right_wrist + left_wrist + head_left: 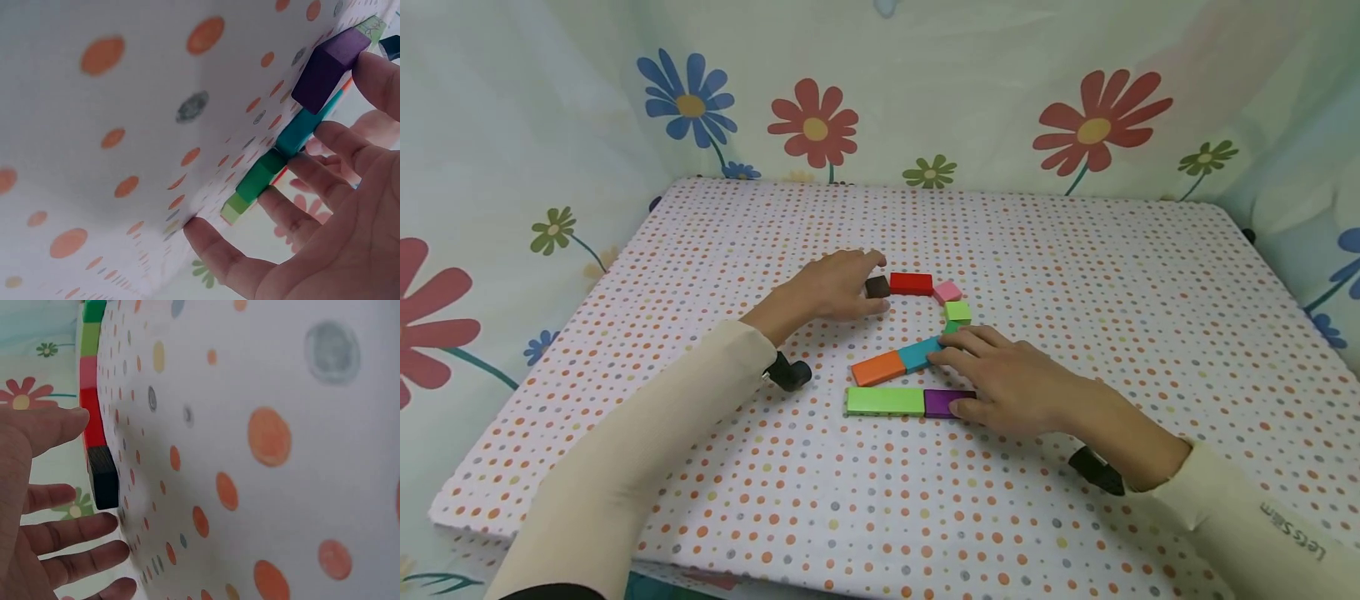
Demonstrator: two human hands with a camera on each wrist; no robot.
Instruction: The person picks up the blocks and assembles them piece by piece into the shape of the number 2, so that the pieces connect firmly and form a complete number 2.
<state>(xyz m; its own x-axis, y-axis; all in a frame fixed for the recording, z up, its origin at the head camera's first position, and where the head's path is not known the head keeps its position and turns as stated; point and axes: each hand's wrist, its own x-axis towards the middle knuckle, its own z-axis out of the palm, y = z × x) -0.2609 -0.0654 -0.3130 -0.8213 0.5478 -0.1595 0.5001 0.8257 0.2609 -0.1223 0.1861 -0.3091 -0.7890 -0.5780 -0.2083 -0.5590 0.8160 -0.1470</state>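
A black block (877, 287) lies between the thumb and fingers of my left hand (838, 287). In the left wrist view those fingers are spread and fairly straight, with no clear grip on it. My right hand (1018, 383) reaches over the near blocks, its fingers extended. Its thumb lies at the purple block (938, 403), and other fingertips are beside the blue block (919, 355) and the dark green block (261, 173); whether they touch, I cannot tell. The red block (911, 284), pink block (947, 292) and small light green block (957, 312) continue the curve from the black one.
An orange block (877, 368) meets the blue block's left end. Nearer, a long light green block (885, 402) lines up with the purple one. All lie on a dotted tablecloth (760, 500). A flowered curtain (985, 100) stands behind the table and at both sides.
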